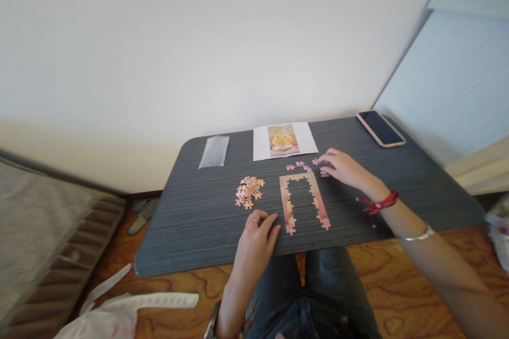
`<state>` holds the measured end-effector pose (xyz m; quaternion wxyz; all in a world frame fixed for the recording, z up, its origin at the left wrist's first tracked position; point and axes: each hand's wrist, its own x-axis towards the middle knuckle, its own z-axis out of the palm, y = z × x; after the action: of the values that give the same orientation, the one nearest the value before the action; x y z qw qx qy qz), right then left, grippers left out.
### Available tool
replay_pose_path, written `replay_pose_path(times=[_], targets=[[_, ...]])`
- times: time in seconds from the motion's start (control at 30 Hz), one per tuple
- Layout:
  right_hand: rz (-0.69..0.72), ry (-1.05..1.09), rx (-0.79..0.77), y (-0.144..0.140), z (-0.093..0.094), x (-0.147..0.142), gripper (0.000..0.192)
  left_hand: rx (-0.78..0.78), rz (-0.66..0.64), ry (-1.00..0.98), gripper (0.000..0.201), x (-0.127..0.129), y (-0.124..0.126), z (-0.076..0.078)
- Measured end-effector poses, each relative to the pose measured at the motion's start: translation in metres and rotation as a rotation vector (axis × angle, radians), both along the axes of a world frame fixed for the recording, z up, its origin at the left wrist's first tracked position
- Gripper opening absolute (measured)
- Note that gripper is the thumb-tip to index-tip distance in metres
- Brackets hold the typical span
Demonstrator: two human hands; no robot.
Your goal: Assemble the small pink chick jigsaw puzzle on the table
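Nearest the camera, the left hand [256, 235] was laid on the dark grey striped tabletop [191, 222], fingers loosely curled and holding nothing, just beside the lower left corner of the partly assembled pink and yellow jigsaw frame [303, 200]. Further back, the right hand [345, 168] was spread, fingertips touching loose pink puzzle pieces [316, 164] at the frame's upper right. A heap of unsorted pieces [248, 191], a printed reference picture [283, 141], a clear plastic bag [214, 151] and a pink-cased phone [380, 128] were seen beyond.

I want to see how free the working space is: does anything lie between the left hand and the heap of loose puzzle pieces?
Nothing visible: bare dark grey tabletop separates the left hand from the heap of pink-orange loose puzzle pieces. The pink assembled puzzle frame lies off to the right.
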<state>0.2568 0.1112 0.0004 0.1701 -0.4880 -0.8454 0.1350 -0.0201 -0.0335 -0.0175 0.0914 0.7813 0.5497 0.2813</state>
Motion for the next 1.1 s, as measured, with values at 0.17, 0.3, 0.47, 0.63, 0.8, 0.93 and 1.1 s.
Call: replay_pose_path(times=[0.17, 0.3, 0.47, 0.63, 0.8, 0.93, 1.1], targets=[[0.143, -0.035, -0.002, 0.027, 0.007, -0.045, 0.011, 0.004, 0.000, -0.010, 0.021, 0.001, 0.001, 0.000], [0.207, -0.087, -0.035, 0.046, -0.001, -0.074, 0.009, 0.012, 0.014, -0.017, 0.021, 0.000, -0.001, 0.001], [0.277, -0.113, -0.107, 0.053, -0.005, -0.083, 0.009, 0.006, 0.048, -0.012, 0.021, -0.006, -0.004, -0.003], [0.221, -0.024, -0.182, 0.046, 0.004, -0.082, 0.007, -0.006, 0.053, -0.025, 0.021, -0.004, -0.004, -0.003], [0.126, 0.230, -0.246, 0.029, 0.016, -0.074, 0.007, 0.012, 0.048, -0.047, 0.020, 0.003, -0.001, 0.003], [0.055, 0.514, -0.388, -0.004, 0.027, -0.066, 0.011, 0.020, 0.074, -0.069, 0.020, 0.013, 0.004, 0.011], [-0.122, 0.773, -0.514, -0.064, 0.025, -0.060, 0.020, 0.079, 0.146, -0.136, 0.024, 0.040, 0.007, 0.020]])
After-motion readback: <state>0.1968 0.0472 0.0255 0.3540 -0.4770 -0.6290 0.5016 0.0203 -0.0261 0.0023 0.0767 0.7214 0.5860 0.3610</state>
